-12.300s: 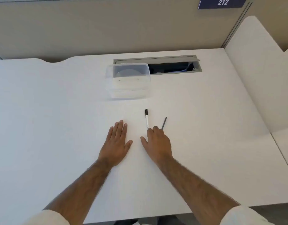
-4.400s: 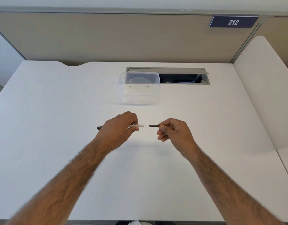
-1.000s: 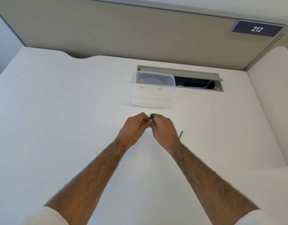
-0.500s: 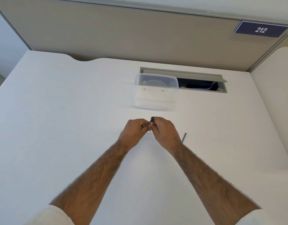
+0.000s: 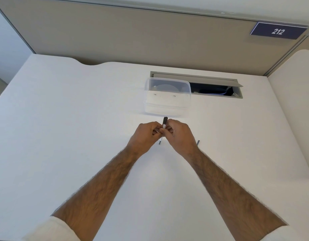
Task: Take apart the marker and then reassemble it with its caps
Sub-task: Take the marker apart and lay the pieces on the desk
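A thin white marker [image 5: 164, 122] with a black cap at its far end stands nearly upright between my hands, above the white desk [image 5: 63, 136]. My left hand [image 5: 144, 136] and my right hand [image 5: 179, 135] both pinch its white barrel, fingertips touching. The marker's lower grey end [image 5: 160, 141] shows beneath the fingers, close to the desk. A short dark piece, a loose cap or inner part [image 5: 198, 143], lies flat on the desk just right of my right wrist. The middle of the barrel is hidden by my fingers.
A clear plastic box [image 5: 167, 97] stands on the desk just beyond my hands. Behind it is an open grey cable hatch [image 5: 218, 87] with a dark slot. A beige partition [image 5: 150, 35] with a "212" sign closes the back, and a white panel [image 5: 293, 110] stands on the right.
Over the last second both hands stay pinched together on the upright marker, almost still. Earlier the hands held the barrel and the dark piece apart; that piece now lies on the desk.
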Action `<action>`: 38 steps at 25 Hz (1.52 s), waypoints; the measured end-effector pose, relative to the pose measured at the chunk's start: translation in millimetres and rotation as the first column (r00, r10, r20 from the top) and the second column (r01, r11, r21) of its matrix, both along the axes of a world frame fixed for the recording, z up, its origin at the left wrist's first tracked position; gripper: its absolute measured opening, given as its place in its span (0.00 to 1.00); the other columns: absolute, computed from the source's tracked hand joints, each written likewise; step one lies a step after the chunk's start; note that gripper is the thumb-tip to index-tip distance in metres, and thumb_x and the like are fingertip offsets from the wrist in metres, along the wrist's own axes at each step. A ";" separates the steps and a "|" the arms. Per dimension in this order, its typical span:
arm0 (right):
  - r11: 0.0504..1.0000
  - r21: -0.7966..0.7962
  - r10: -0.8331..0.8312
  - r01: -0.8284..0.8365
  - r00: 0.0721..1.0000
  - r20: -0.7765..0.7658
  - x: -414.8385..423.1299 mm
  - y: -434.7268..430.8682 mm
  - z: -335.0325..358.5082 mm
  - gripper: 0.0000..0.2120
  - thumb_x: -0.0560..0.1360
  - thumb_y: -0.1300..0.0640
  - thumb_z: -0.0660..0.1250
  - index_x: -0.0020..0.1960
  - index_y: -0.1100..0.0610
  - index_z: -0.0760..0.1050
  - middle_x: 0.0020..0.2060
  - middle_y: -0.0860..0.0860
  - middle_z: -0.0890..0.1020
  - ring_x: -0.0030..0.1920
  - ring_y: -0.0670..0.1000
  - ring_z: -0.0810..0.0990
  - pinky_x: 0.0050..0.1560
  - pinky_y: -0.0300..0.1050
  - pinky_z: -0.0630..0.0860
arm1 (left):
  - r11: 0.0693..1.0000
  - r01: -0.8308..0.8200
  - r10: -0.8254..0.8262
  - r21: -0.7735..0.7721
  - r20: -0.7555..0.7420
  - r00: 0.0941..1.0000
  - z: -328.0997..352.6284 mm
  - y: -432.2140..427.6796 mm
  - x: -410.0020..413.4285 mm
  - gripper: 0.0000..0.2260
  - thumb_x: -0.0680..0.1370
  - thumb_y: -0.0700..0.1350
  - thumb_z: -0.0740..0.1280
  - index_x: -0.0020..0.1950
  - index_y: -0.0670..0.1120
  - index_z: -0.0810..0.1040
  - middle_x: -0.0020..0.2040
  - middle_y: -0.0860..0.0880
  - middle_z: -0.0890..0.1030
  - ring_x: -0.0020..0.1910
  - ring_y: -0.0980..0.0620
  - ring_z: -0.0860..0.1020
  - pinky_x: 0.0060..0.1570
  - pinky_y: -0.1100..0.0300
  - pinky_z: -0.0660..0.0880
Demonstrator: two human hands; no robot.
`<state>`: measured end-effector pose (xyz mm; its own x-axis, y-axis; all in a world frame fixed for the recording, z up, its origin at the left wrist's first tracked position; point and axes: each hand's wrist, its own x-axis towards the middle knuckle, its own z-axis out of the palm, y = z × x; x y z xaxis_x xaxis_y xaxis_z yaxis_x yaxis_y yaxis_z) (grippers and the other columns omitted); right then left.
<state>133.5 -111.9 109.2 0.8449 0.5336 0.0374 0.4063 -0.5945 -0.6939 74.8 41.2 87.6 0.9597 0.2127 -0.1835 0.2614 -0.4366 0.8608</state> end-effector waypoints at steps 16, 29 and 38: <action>0.992 0.119 -0.044 0.039 0.998 0.039 6.2 -8.7 27.7 0.06 0.75 0.55 0.72 0.43 0.53 0.77 0.38 0.48 0.81 0.40 0.51 0.80 0.44 0.53 0.79 | 1.000 -0.005 0.002 0.025 0.113 0.994 18.9 -11.3 11.0 0.07 0.77 0.43 0.70 0.52 0.53 0.84 0.40 0.61 0.85 0.41 0.66 0.82 0.42 0.72 0.76; 0.990 0.123 -0.065 0.067 0.998 -0.025 7.9 -17.5 20.8 0.05 0.75 0.56 0.72 0.43 0.55 0.78 0.37 0.49 0.83 0.40 0.51 0.82 0.44 0.54 0.81 | 0.999 0.022 -0.018 -0.042 0.100 0.995 17.4 -20.9 7.9 0.10 0.77 0.40 0.69 0.45 0.56 0.82 0.35 0.66 0.83 0.37 0.65 0.82 0.40 0.73 0.75; 0.976 0.204 -0.027 0.074 0.975 -0.222 -3.9 -11.1 1.7 0.05 0.73 0.58 0.73 0.44 0.49 0.80 0.38 0.43 0.85 0.41 0.43 0.85 0.45 0.40 0.81 | 0.999 -0.030 0.031 -0.016 0.085 0.996 2.8 -11.6 -11.8 0.05 0.78 0.47 0.71 0.48 0.58 0.82 0.41 0.62 0.85 0.41 0.64 0.83 0.44 0.64 0.80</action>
<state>129.6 -123.0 110.8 0.8707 0.4899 -0.0435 0.2054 -0.4424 -0.8730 63.0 29.6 90.4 0.9651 0.2399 -0.1049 0.2001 -0.4170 0.8866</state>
